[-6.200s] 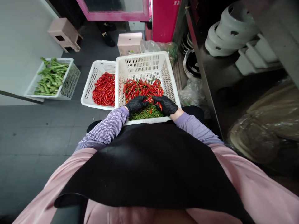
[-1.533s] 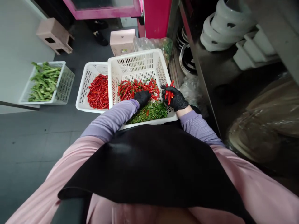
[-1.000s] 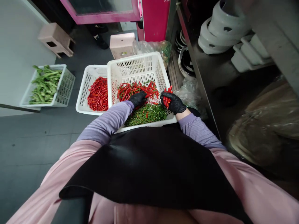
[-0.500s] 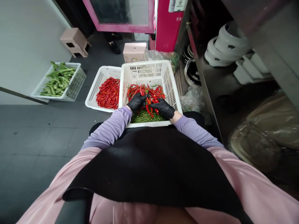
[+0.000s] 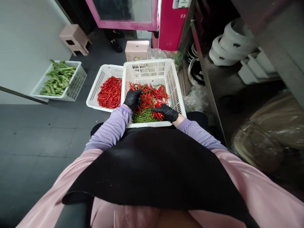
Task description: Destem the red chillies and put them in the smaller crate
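Note:
Red chillies with green stems lie in a deep white basket in front of me. Loose green stems cover the near end of that basket. My left hand, in a black glove, is closed over the basket's left part; what its fingers hold, if anything, is hidden. My right hand, also gloved in black, is wrapped round a bunch of red chillies above the stems. Just left stands a shallower white basket with a heap of red chillies.
A white basket of green vegetables stands at the left by the wall. Two pinkish stools are farther back, near a person's shoes. Plastic bags and a metal shelf border the right side.
My left hand has moved left, away from my right hand, and has turned. My right hand stays nearly in place with chillies in it. The view has shifted slightly.

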Motion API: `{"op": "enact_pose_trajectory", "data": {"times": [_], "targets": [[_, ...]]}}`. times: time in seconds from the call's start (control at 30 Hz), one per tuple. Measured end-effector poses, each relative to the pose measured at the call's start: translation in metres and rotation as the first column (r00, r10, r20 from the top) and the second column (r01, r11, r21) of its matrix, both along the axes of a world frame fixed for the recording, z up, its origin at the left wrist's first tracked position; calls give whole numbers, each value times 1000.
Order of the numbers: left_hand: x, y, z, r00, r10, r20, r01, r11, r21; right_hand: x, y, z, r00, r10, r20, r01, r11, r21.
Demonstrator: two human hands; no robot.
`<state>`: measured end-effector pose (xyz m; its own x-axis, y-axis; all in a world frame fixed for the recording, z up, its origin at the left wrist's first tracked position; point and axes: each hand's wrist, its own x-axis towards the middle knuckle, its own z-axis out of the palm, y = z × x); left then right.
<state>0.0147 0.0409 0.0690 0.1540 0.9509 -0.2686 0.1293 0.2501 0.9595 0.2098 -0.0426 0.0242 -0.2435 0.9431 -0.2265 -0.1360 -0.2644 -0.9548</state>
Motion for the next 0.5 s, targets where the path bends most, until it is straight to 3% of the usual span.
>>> {"op": "enact_pose_trajectory", "data": {"times": [0.1, 0.2, 0.3, 0.5], "targets": [[-3, -15, -3, 995, -94, -45, 91, 994, -65, 0, 0, 6, 999, -36, 1, 36, 998, 56], [6, -37, -6, 985, -171, 26, 173, 980, -97, -4, -3, 16, 999, -32, 16, 30, 996, 85], [13, -48, -6, 985, -162, 60, 168, 980, -107, -9, -6, 21, 996, -55, 73, 47, 993, 104], [12, -46, -11, 990, -135, -47, 135, 991, -3, -18, -1, 21, 979, -122, 164, 100, 986, 136]]}}
